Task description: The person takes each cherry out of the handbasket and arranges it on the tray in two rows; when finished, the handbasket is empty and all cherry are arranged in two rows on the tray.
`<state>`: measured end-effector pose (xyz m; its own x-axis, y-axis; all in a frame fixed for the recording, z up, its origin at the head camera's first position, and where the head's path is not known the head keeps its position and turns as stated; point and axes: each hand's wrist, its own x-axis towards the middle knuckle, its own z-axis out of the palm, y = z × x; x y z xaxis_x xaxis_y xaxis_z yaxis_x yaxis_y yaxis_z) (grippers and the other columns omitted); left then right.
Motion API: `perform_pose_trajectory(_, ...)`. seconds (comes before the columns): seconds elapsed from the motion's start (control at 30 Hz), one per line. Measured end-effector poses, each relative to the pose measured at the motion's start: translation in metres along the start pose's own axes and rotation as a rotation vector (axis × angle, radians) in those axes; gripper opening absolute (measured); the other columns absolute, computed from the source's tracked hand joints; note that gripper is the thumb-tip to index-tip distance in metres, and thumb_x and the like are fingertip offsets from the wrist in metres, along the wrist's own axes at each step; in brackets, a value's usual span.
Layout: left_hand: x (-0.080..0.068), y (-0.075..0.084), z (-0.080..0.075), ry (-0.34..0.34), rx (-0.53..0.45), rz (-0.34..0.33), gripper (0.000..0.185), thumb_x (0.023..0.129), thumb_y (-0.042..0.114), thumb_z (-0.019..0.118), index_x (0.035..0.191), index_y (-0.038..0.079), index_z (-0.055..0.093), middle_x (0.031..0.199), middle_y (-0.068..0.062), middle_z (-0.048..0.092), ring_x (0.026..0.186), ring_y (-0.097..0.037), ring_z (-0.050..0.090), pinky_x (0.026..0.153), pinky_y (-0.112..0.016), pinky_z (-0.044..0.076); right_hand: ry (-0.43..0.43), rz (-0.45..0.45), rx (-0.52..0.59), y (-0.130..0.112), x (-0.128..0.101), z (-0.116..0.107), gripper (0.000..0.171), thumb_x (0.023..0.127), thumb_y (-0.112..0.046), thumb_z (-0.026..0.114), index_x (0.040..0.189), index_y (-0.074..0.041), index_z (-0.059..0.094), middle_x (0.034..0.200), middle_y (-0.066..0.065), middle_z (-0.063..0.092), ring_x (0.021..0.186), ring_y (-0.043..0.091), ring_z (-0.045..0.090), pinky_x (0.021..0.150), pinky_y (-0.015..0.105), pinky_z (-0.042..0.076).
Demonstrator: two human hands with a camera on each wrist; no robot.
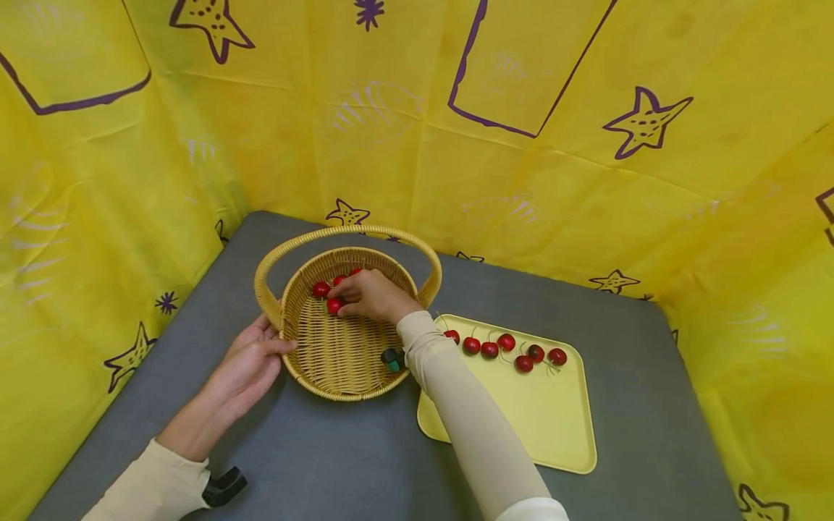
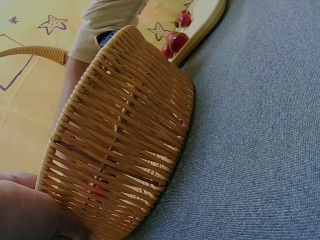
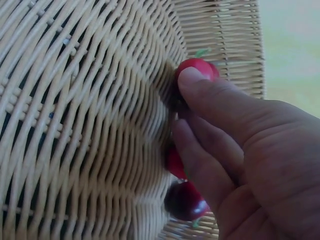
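Note:
A round wicker basket (image 1: 326, 362) with an arched handle stands on the grey table. My left hand (image 1: 250, 362) holds its left rim, with the thumb laid over the edge. Inside the basket, my right hand (image 1: 373, 295) pinches a red cherry (image 1: 335, 306) between thumb and fingers, low over the woven bottom. In the right wrist view the thumb covers part of this cherry (image 3: 192, 65). Beside it lie other cherries (image 1: 321, 289) near the far wall, partly hidden by the hand.
To the right of the basket lies a pale yellow tray (image 1: 547, 427) with several stemmed cherries (image 1: 490, 350) along its far half. My right forearm crosses over the tray's left side. A yellow patterned cloth (image 1: 404, 159) hangs behind and at both sides of the table (image 1: 352, 463).

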<state>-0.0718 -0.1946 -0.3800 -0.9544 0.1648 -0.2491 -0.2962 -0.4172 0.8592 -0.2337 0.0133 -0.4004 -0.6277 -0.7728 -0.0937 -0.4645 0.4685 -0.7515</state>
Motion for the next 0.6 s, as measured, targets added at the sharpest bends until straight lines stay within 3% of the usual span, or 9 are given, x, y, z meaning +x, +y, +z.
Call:
perform_pose_trajectory(0.37,0.000,-0.001,0.001,-0.002,-0.001,0.007,0.094,0.098,-0.021,0.037,0.169,0.013,-0.015,0.177,-0.011,-0.012,0.162,-0.023,-0.006,0.130,-0.036,0.007,0.079,-0.008,0.009,-0.028,-0.019,-0.021,0.036,0.095,-0.014,0.079,0.131,-0.013,0.076,0.128,0.000,0.075,0.116,0.009,0.071,0.092,0.014,0.053)
perform_pose_trajectory(0.6,0.001,-0.002,0.001,-0.002,-0.005,0.003,0.094,0.098,-0.021,0.037,0.169,0.015,-0.015,0.177,-0.009,-0.013,0.161,-0.020,-0.008,0.130,-0.032,0.007,0.197,-0.038,0.049,-0.053,-0.058,-0.035,0.037,0.099,-0.018,0.076,0.136,-0.016,0.073,0.133,-0.002,0.073,0.119,0.010,0.070,0.095,0.017,0.053)
